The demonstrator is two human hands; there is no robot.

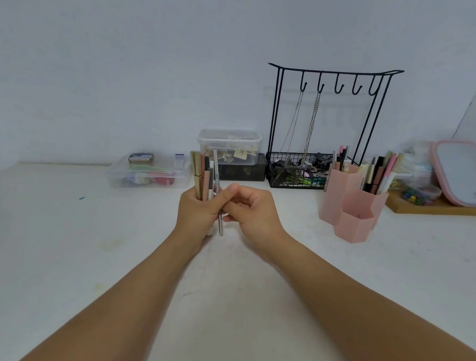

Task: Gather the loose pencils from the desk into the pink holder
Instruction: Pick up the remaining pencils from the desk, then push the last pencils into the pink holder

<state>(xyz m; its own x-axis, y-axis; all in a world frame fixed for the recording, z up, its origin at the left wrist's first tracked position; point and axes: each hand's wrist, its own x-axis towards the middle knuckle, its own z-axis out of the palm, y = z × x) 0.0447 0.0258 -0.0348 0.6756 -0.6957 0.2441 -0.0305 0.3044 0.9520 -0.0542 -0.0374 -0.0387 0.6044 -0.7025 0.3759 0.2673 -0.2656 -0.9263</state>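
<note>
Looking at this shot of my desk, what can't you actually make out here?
- Head view: the lower ends of the pencils are hidden inside the left hand, so their count is unclear.
- Right hand: its curled fingers hide how they meet the silver pencil.
- Pink holder: its walls hide the lower parts of what stands inside.
- Wire basket: contents too small and jumbled to identify.
- Pink-rimmed lid: cut off by the right edge.

White surface [62,254] with storage along the wall.
Right of the right hand [253,210] stands the pink holder [351,211], a wooden board [436,209] farther right. Beyond the hand: a black wire rack [298,172] and dark box [245,171]. Beyond the left hand [198,210], a clear tub [149,173].
</note>
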